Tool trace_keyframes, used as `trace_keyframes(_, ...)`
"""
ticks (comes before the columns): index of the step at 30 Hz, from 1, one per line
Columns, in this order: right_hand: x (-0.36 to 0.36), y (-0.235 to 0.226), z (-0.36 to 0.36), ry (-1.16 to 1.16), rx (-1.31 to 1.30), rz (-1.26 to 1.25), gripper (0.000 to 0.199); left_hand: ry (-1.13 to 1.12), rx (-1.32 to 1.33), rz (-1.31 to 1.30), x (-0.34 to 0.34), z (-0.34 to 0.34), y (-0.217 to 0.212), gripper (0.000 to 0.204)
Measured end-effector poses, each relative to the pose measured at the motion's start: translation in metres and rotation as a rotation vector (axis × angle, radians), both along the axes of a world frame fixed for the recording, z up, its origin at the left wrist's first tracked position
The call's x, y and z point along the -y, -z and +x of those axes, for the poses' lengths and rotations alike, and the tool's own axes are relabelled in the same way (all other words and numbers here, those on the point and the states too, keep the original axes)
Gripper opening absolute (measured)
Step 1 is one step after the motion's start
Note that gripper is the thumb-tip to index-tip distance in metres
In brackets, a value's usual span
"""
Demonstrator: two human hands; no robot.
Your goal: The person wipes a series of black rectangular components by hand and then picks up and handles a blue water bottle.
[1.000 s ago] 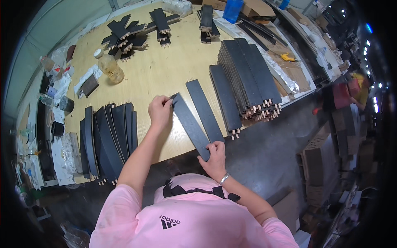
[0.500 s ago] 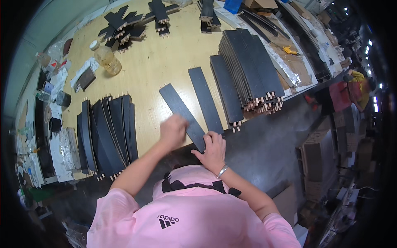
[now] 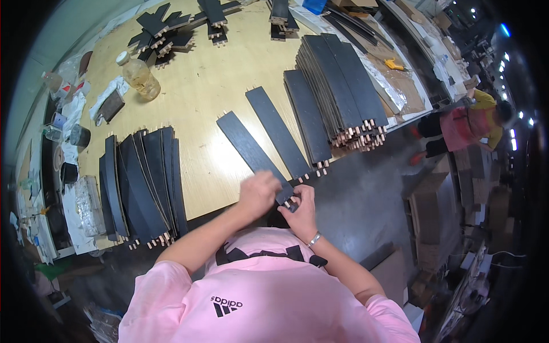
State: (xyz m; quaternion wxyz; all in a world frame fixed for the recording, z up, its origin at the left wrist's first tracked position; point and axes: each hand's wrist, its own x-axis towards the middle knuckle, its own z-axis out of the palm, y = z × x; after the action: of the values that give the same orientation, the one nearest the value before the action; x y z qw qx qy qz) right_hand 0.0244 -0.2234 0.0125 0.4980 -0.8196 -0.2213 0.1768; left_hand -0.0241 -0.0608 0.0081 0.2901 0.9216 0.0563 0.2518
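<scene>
A dark narrow board (image 3: 246, 140) lies slanted on the table, its near end over the front edge. Pale wooden dowels stick out of both its ends. My right hand (image 3: 303, 208) is closed around that near end, thumb and fingers beside the dowels. My left hand (image 3: 260, 193) is curled on the board's left side near the same end; it is slightly blurred, and whatever its fingers hold is hidden. Just to the right lies a second dark board (image 3: 277, 131), apart from the first at its far end, with dowels at both ends.
Stacked dark boards (image 3: 343, 86) stand at the right, and a fanned row of boards (image 3: 143, 183) at the left. A bottle of yellowish liquid (image 3: 141, 80), a dark block (image 3: 111, 107) and crossed board piles (image 3: 163, 34) are farther back. Another person (image 3: 463, 126) is at right.
My left hand has moved right and toward me along the board. My right hand has shifted slightly to the board's end, where dowels now show. The view has shifted a little.
</scene>
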Motion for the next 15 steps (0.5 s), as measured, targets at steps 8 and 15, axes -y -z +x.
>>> trace_keyframes(8,-0.005,0.020,-0.003,0.024,0.120,-0.024,0.055,0.181,-0.013,0.032,0.016,-0.019,-0.001,0.009)
trace_keyframes(15,-0.001,0.019,-0.010,0.036,0.018,0.048,0.059,0.057,-0.012,0.051,-0.008,-0.007,-0.006,0.008)
